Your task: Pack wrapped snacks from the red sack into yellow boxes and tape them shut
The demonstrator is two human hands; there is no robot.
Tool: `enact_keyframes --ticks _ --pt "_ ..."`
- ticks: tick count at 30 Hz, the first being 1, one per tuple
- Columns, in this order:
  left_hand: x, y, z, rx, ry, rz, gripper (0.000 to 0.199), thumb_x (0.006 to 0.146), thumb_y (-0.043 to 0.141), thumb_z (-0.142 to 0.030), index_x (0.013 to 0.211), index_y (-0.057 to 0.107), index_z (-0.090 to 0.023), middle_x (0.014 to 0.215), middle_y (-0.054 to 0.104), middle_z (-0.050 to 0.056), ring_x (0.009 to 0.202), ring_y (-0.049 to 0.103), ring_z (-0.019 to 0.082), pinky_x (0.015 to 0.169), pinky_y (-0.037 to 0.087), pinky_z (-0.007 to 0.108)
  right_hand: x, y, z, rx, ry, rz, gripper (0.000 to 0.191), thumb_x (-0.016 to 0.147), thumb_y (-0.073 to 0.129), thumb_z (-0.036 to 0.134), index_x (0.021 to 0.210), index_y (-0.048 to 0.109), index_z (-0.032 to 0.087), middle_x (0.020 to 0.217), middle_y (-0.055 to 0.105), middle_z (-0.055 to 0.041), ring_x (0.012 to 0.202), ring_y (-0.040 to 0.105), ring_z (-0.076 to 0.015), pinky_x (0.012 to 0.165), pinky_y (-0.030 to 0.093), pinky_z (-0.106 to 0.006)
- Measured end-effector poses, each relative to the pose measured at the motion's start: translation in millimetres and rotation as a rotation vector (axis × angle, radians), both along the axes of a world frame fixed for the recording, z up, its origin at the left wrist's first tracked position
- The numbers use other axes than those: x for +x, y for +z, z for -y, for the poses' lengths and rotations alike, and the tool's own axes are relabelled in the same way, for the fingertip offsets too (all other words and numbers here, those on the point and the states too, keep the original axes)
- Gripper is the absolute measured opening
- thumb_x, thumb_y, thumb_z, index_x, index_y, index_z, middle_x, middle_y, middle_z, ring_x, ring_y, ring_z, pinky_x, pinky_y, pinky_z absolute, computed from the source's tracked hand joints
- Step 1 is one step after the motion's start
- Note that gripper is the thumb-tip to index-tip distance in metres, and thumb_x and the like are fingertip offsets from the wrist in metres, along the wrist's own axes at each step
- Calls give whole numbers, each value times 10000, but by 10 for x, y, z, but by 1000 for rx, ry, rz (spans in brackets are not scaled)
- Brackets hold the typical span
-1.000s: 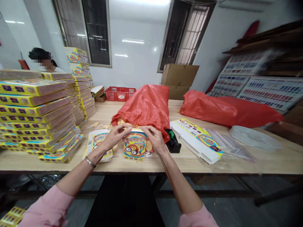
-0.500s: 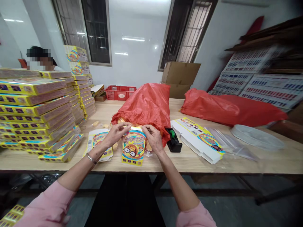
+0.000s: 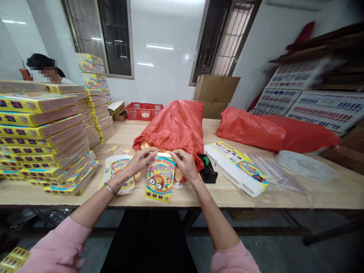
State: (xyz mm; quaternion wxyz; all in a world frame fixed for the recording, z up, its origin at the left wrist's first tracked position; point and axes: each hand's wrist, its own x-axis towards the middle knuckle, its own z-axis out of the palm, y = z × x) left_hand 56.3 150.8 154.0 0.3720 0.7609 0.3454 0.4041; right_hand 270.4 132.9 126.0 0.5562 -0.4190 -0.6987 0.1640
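Observation:
Between my hands is a small printed cardboard box (image 3: 159, 178), yellow and blue with a cartoon face in glasses. My left hand (image 3: 141, 161) pinches its upper left corner, and my right hand (image 3: 184, 163) pinches the upper right corner. The box stands upright, its lower edge near the table's front. Behind it lies a red woven sack (image 3: 178, 125), its mouth facing me, with yellow wrapped pieces (image 3: 146, 145) showing at the opening. Under my left forearm lie more flat printed boxes (image 3: 109, 168). A black tape dispenser (image 3: 209, 174) with green tape sits right of my right hand.
Tall stacks of yellow packed boxes (image 3: 42, 131) rise at the left, with a person (image 3: 42, 68) behind them. A stack of flat printed cartons (image 3: 236, 167), clear plastic bags (image 3: 280, 176) and a round translucent lid (image 3: 307, 165) lie right. A red basket (image 3: 144, 111) stands at the back.
The box's lower edge has tipped slightly toward me, and more yellow pieces show behind it. Both hands keep their pinch on its top corners. The view has shifted a little.

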Motion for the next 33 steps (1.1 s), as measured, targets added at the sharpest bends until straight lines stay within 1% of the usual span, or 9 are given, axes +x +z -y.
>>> enact_keyframes --ticks 3,7,10,12,17,21,26,30,33 --pt "27 11 -51 83 0 -15 423 891 538 -511 1063 707 -163 925 710 62 615 603 128 466 459 201 65 67 -14 60 10 87 271 914 553 406 825 691 190 779 706 -26 674 643 -161 645 486 -256" --pt "61 -24 -105 235 51 -16 343 869 594 -459 993 725 -168 986 727 83 854 653 184 624 518 222 104 137 -18 58 60 125 221 885 603 396 865 712 205 807 727 -25 698 666 -168 669 514 -265" --pt "56 -86 -125 228 87 -25 349 872 594 -456 1044 699 -171 960 725 70 789 648 162 608 515 221 100 126 7 113 45 172 195 901 584 354 895 716 210 841 733 -32 727 678 -173 685 525 -274" --pt "35 -123 -127 223 69 -32 346 891 576 -453 1064 683 -173 948 722 62 758 644 149 604 514 217 94 92 33 180 35 208 186 922 556 314 917 713 213 881 735 -40 772 685 -180 711 529 -282" --pt "-51 -160 -99 366 -38 -80 313 933 546 -404 1097 683 -175 1073 713 97 930 660 186 765 533 264 94 26 93 273 89 302 214 954 503 260 874 692 200 991 732 -78 921 688 -215 840 535 -339" --pt "-101 -238 -94 407 -51 -57 326 937 547 -401 1162 652 -189 1112 703 104 982 660 195 837 530 299 99 11 118 262 85 350 214 955 493 248 862 679 197 1037 723 -100 971 680 -232 877 530 -372" --pt "-104 -393 -120 474 -53 23 298 894 628 -400 1088 675 -179 1127 711 124 1058 655 216 901 528 347 113 -78 174 233 64 334 219 959 491 242 855 680 203 1013 727 -95 918 692 -221 834 543 -349" --pt "-89 -400 -88 467 -40 -22 317 919 596 -372 1174 664 -197 1225 688 126 1114 645 229 948 517 375 111 -123 244 230 45 322 201 963 489 232 919 683 208 1054 721 -94 991 677 -223 880 530 -358" --pt "-88 -385 -56 431 -42 -52 381 950 545 -347 1302 587 -209 1279 659 124 1087 659 210 905 539 334 101 -108 255 178 22 297 183 961 508 258 980 682 206 1038 718 -89 955 680 -219 836 541 -342"
